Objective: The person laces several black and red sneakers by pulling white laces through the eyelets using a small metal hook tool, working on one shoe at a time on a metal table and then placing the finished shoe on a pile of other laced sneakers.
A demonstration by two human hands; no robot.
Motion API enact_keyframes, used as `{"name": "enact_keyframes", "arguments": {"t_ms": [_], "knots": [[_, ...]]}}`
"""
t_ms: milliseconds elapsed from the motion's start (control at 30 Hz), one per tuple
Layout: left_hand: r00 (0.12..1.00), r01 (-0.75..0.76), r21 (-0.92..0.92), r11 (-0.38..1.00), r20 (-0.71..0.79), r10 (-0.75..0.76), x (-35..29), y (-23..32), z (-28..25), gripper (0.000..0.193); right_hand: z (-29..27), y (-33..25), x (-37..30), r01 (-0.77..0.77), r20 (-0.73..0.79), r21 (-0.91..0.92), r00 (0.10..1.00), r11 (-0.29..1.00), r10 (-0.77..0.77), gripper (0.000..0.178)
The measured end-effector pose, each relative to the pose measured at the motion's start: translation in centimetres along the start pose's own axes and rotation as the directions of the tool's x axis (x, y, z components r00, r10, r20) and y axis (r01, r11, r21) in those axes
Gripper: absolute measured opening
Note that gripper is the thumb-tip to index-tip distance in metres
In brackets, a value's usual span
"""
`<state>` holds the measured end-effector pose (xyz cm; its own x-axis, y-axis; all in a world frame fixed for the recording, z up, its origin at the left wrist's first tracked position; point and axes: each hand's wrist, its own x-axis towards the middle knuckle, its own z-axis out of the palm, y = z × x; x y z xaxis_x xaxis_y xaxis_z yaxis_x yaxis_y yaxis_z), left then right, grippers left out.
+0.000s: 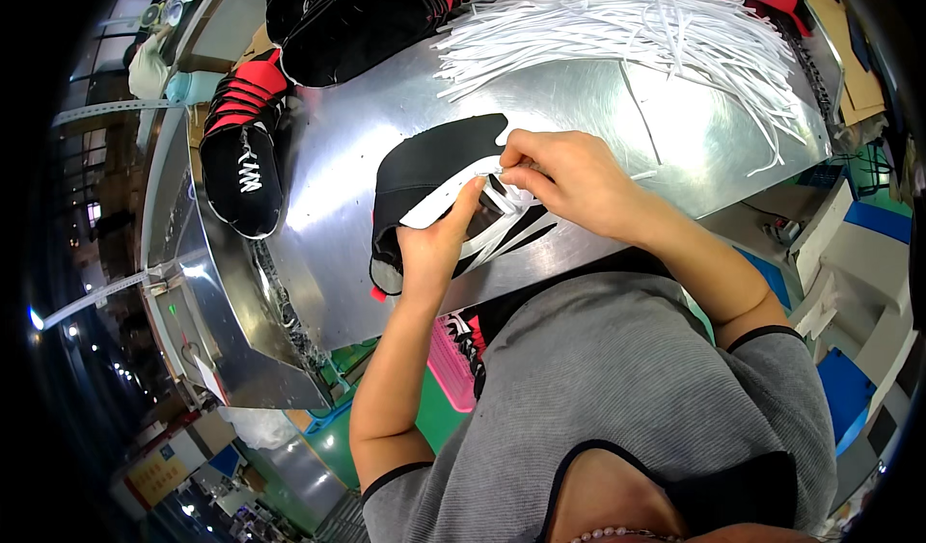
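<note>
A black shoe upper (413,162) with a white strip (436,203) along its opening lies over the metal table in front of me. My left hand (434,249) is closed on its near side, the thumb pressed on the white strip. At the right end of that strip, my right hand (569,176) pinches a thin end of white shoelace between thumb and fingers. Loops of the white shoelace (511,232) hang from the upper toward the table's near edge. The fingers of my left hand under the upper are hidden.
A large heap of loose white shoelaces (617,27) covers the far right of the metal table (328,205). At left sits a black and red shoe upper (241,162) with white lacing; more uppers (362,32) are piled behind. A pink basket (449,369) stands below the near edge.
</note>
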<state>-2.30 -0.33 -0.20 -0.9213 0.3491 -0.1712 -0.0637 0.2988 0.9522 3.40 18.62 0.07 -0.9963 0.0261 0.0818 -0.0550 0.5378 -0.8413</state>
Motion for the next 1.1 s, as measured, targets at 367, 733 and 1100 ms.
{"name": "enact_keyframes", "arguments": {"t_ms": [367,733,1100], "knots": [[0.992,-0.083,0.033,0.996,0.098,0.079,-1.3,-0.5,-0.1,0.012,2.8,-0.3,1.8,0.081,0.109,-0.199,0.992,0.977,-0.060,0.016],[0.972,0.175,-0.186,0.967,0.190,-0.139,-0.7,1.9,-0.9,0.020,3.2,0.8,2.6,-0.095,-0.006,0.438,0.994,0.894,0.109,0.020],[0.784,0.545,-0.339,0.767,0.530,-0.324,-0.3,3.3,-5.8,0.022,5.1,1.9,3.2,-0.147,-0.149,0.059,0.977,0.987,0.154,0.024]]}}
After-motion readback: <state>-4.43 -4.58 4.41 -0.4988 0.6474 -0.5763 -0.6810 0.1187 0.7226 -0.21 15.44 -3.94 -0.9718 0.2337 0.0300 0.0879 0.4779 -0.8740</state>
